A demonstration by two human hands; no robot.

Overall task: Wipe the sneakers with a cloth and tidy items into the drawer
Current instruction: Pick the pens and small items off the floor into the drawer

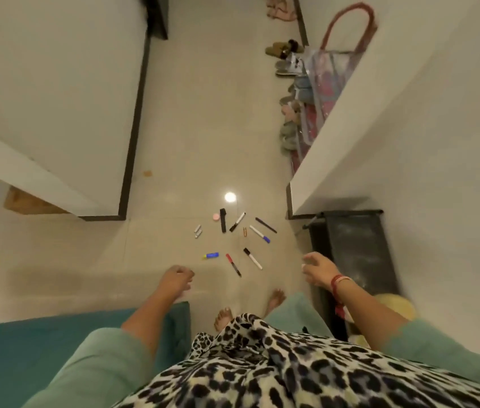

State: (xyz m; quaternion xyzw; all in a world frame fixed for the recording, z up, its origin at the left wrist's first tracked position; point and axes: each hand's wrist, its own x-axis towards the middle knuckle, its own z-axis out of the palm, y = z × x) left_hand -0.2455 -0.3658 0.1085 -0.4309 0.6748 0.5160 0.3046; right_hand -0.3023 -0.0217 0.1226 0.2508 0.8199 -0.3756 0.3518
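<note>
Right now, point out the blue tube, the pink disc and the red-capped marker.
Blue tube (pixel 212 255): head view, middle of its body.
Pink disc (pixel 216 217): head view, centre of its top.
Red-capped marker (pixel 233 265): head view, mid-barrel.

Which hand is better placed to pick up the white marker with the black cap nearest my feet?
Right. The right hand hangs open just beside the white marker, while the left hand is farther off, beyond the red-capped marker. Both hands look empty.
</note>
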